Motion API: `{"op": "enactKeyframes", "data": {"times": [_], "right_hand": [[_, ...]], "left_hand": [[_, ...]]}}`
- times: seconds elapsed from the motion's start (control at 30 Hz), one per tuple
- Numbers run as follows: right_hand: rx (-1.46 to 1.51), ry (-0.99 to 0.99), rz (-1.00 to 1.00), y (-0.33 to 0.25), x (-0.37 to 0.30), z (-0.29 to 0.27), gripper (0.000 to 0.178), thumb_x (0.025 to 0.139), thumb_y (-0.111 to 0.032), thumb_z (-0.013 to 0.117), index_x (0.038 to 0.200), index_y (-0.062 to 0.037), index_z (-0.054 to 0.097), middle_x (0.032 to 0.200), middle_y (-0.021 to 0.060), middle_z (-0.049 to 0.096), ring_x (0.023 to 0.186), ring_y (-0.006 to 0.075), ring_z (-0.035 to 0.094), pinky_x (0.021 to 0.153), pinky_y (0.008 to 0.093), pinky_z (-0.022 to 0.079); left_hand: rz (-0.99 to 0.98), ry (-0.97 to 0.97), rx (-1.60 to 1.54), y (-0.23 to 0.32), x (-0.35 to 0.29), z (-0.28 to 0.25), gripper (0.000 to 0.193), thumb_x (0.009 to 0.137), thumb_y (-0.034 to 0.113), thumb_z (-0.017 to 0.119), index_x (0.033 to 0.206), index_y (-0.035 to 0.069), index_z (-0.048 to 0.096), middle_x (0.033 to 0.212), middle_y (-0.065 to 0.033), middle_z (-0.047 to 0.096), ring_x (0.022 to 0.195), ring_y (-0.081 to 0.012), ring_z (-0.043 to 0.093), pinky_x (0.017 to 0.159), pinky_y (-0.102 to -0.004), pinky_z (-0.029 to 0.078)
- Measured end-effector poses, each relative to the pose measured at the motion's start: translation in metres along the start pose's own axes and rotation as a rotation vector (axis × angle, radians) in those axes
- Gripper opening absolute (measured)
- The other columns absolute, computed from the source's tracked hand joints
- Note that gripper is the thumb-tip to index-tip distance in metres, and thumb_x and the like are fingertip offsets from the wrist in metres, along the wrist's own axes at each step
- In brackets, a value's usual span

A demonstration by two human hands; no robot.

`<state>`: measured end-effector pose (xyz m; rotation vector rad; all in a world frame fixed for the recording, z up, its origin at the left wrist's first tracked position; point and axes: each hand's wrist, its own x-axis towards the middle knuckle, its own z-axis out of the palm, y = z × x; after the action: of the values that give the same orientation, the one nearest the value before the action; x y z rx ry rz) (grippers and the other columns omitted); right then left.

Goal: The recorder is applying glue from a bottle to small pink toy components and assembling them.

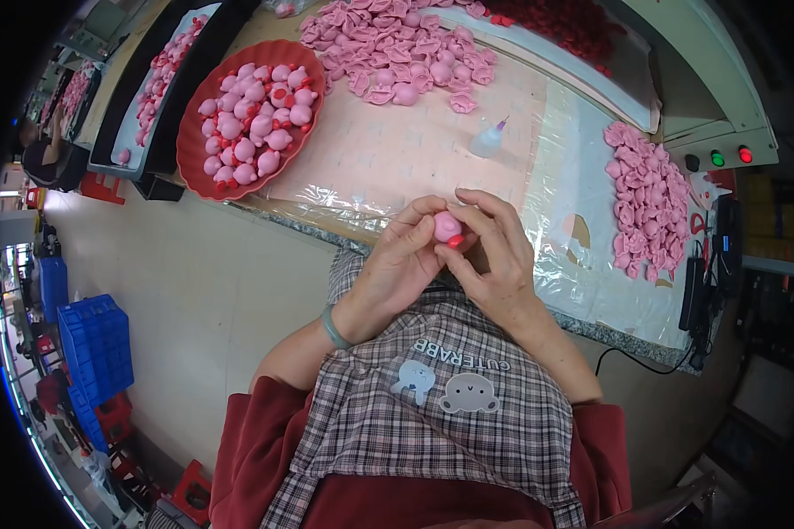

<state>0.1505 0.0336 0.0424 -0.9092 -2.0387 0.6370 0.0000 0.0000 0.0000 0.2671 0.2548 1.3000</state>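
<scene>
Between my two hands, just over the table's front edge, is a small round pink toy figure (446, 227) with a red piece (455, 241) at its lower side. My left hand (406, 251) has thumb and fingers closed on the pink body. On the other side, my right hand (496, 251) pinches at the red piece with thumb and fingertips. At the left, a red fluted bowl (188, 150) is filled with similar pink and red figures. Beyond my hands a small translucent squeeze bottle (487, 139) with a purple tip stands on the table.
Loose pink pieces (388, 53) are heaped at the back, with another pile (648, 203) at the right. A black tray (115, 167) lies past the bowl. A machine housing with green and red lights (723, 145) borders the far right. Blue crates (97, 344) stand on the floor.
</scene>
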Motion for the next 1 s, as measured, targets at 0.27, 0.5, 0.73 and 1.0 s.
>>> {"op": "enactKeyframes", "data": {"times": [0.27,0.5,0.73,1.0], "right_hand": [[-0.083,0.026,-0.128,0.002,0.005,-0.007,0.042,0.068,0.000,0.074,0.109,-0.0002,0.065,0.114,0.0153,0.060,0.103,0.0336,0.062,0.084,0.0398,0.053],[-0.057,0.004,-0.119,0.002,0.006,-0.008,0.043,0.068,0.000,0.074,0.109,0.0004,0.064,0.113,0.0146,0.061,0.104,0.0331,0.062,0.086,0.0405,0.052],[-0.129,0.036,-0.139,0.007,0.000,-0.003,0.040,0.070,-0.002,0.075,0.108,0.0015,0.066,0.108,0.0139,0.064,0.101,0.0322,0.065,0.086,0.0410,0.053],[-0.176,0.089,-0.234,0.011,0.000,0.002,0.034,0.072,-0.002,0.074,0.105,0.0041,0.068,0.103,0.0139,0.067,0.097,0.0307,0.067,0.082,0.0406,0.054]], "left_hand": [[0.042,0.108,0.250,-0.001,-0.003,0.005,0.026,0.094,0.009,0.062,0.118,0.007,0.054,0.116,-0.0070,0.060,0.108,-0.0161,0.059,0.093,-0.0315,0.050],[0.112,0.108,0.325,0.002,-0.003,0.010,0.028,0.092,0.004,0.063,0.119,0.005,0.053,0.117,-0.0081,0.059,0.107,-0.0153,0.059,0.094,-0.0286,0.049],[0.157,0.122,0.372,-0.004,-0.004,0.010,0.020,0.093,0.004,0.062,0.112,0.004,0.056,0.119,-0.0084,0.058,0.108,-0.0161,0.058,0.092,-0.0299,0.050],[0.251,0.111,0.430,-0.009,-0.004,0.006,0.017,0.092,0.000,0.062,0.108,0.002,0.059,0.118,-0.0089,0.060,0.104,-0.0149,0.059,0.092,-0.0283,0.049]]}}
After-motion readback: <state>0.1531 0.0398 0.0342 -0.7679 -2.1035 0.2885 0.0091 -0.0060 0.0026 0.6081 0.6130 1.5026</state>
